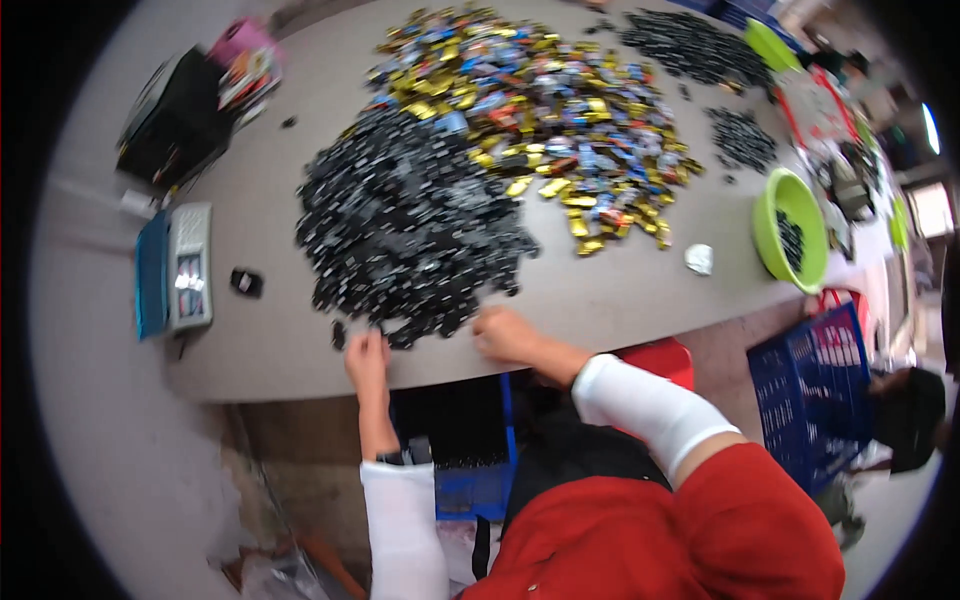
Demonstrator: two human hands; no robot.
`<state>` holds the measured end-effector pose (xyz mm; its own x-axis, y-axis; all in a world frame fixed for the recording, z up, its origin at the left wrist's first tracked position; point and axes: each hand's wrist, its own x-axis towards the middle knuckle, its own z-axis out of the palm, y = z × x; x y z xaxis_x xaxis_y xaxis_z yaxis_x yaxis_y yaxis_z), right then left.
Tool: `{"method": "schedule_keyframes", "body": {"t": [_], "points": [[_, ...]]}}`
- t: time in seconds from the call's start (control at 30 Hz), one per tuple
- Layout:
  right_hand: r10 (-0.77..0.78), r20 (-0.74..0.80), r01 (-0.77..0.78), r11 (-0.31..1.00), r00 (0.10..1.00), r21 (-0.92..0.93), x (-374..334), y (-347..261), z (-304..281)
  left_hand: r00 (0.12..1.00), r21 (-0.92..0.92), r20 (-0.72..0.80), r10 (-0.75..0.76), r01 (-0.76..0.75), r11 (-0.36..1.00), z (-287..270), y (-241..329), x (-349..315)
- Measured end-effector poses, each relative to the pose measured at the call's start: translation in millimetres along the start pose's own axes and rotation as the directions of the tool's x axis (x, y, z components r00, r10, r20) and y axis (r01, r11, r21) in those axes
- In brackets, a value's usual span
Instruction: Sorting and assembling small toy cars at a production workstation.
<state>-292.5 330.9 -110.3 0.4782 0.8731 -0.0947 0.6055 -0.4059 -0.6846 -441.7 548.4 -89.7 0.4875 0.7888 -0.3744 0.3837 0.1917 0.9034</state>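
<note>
Both hands sit at the near edge of the big heap of small flat black plastic pieces (pixel 405 225) on the pale grey table (pixel 620 300). Left hand (pixel 367 358) has fingers curled over a few strays, right hand (pixel 505 335) looks loosely closed, can't tell if either grip holds any. They look light, stiff and slippery, so I'd pinch by the edges. Shiny gold and blue wrapper pile (pixel 540 110) sits behind.

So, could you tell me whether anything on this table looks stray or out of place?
A few things do. One small black piece lies alone beside the scale, apart from the black pile. A crumpled silvery scrap sits by itself near the green bowl.
</note>
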Motion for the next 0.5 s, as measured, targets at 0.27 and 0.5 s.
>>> {"method": "schedule_keyframes", "body": {"t": [0.27,0.5], "points": [[0.062,-0.151,-0.056,0.997,0.987,0.044,11.1,-32.5,35.1,0.981,0.237,0.184,-0.062,0.017,0.971,5.8,-29.8,-40.3],[0.138,-0.051,-0.129,0.98,0.989,0.154,-147.2,-42.5,37.3,0.977,0.093,0.185,-0.11,0.094,0.991,-34.1,-66.2,-93.1]]}}
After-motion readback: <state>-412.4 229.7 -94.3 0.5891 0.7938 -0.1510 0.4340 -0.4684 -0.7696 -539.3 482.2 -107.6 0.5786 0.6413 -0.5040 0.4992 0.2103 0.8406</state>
